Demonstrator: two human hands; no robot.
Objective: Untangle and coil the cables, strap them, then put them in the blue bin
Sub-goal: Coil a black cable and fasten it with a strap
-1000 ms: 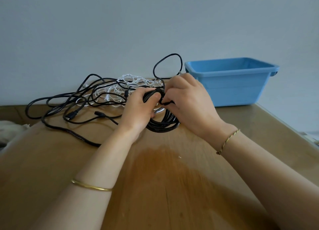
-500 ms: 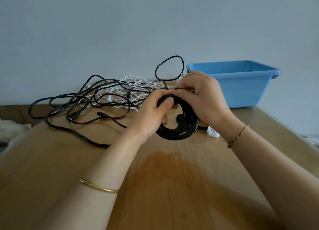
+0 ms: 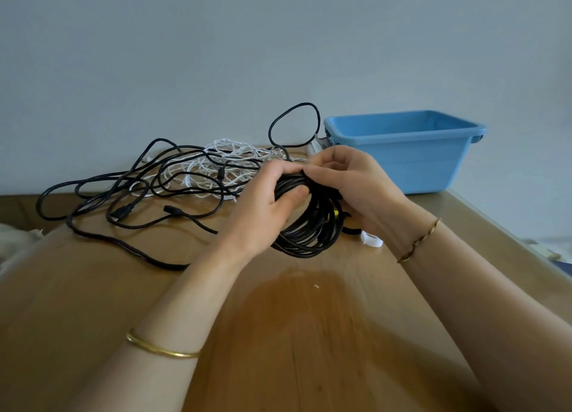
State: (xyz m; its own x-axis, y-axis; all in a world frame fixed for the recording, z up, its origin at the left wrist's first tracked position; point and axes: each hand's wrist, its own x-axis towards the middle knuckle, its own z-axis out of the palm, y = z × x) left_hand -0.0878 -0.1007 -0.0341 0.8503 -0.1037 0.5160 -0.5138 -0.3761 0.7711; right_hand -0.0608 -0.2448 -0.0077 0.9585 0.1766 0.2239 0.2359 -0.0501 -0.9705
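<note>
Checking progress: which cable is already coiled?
The black coil gripped by the left hand and right hand; the other black cable and white cable lie tangled.

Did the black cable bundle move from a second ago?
Yes. The black coil, held by both hands, now stands up off the table, nearer the blue bin.

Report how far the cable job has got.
Done: one black coil is wound. In hand: left hand and right hand both grip its top; no strap visibly around it. Left: the tangled black cables and white cable lie loose on the table; nothing shows in the blue bin.
</note>
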